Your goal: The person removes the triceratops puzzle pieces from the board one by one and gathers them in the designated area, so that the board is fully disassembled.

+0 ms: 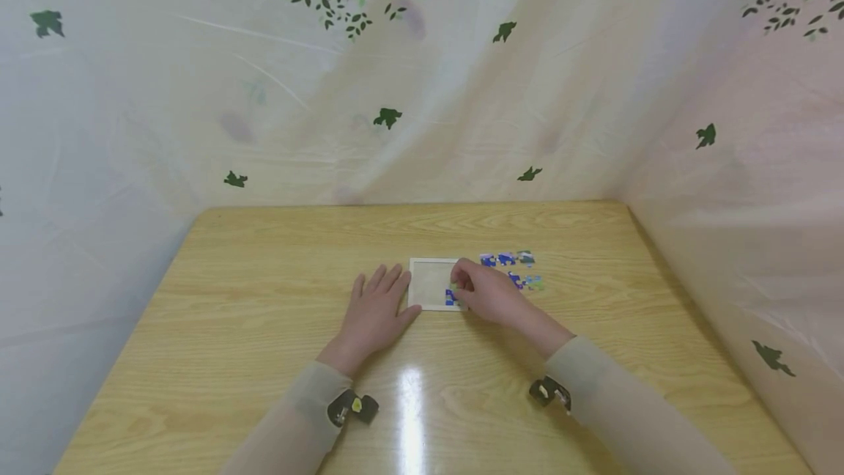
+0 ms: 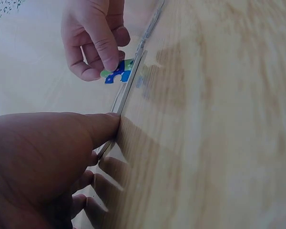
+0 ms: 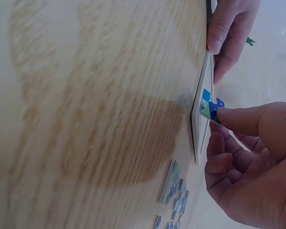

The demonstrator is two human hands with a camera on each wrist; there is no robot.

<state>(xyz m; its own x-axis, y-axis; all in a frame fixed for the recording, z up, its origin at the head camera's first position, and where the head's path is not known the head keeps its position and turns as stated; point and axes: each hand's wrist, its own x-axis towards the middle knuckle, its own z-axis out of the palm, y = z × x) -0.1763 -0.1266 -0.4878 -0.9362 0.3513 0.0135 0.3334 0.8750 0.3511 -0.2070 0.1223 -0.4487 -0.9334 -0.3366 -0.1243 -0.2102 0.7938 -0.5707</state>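
A shallow, pale square puzzle tray with a raised rim lies on the table. My left hand rests at its left side, fingers spread and thumb touching the near rim. At the tray's near right corner, my right hand pinches a blue and green jigsaw piece between thumb and fingers. The same piece appears tilted at the rim in the left wrist view, where my left thumb presses the tray's edge. Whether the piece touches the tray floor, I cannot tell.
Several loose jigsaw pieces lie right of the tray, with more pieces nearer my right wrist. The wooden table meets a pale leaf-patterned curtain at the back and sides.
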